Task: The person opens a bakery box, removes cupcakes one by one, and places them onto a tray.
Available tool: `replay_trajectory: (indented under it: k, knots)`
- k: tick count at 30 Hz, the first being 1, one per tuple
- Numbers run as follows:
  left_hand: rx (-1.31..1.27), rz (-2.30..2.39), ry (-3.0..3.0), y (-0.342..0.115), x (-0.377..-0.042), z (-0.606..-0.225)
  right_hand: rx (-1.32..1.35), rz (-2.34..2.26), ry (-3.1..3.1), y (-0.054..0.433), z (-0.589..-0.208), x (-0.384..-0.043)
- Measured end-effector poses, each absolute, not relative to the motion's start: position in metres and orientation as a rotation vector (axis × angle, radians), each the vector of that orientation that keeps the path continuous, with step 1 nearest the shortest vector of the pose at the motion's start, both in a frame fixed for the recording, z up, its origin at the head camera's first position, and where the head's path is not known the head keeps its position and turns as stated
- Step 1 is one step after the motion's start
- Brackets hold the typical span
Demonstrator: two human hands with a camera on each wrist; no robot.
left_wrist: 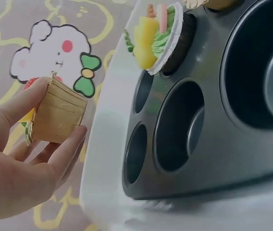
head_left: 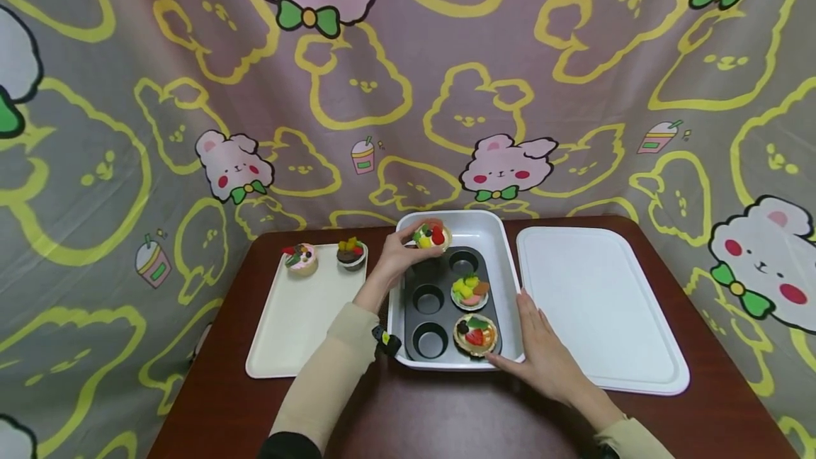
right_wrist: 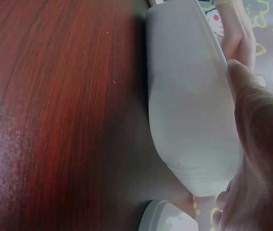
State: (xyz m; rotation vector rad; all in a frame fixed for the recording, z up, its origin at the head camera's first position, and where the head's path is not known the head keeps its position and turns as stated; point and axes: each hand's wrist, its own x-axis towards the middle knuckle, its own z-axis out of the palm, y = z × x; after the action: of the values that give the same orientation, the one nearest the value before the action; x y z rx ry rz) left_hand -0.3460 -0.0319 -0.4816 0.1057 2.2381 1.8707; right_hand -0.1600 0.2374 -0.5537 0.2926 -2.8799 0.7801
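Observation:
My left hand holds a small fruit tart over the far left of a dark muffin tin, thumb and fingers around its side. In the left wrist view the tart's pale brown cup is tipped sideways. The tin lies in a deep white bin. Two other fruit-topped cakes stand in its right column: one with yellow fruit and a strawberry tart. My right hand rests at the bin's near right corner, thumb at the front rim and fingers along the right side.
A cream tray on the left bears a pink-topped cupcake and a chocolate one at its far end. A white tray lies on the right. Behind the brown table hangs a patterned curtain.

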Motion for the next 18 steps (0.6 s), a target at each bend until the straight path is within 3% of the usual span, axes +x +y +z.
replay_trajectory:
  k: [18]
  knots:
    - [-0.082,2.015,2.241,-0.122,-0.318,-0.488,0.29,0.755,-2.887,0.239,-0.554,-0.16]
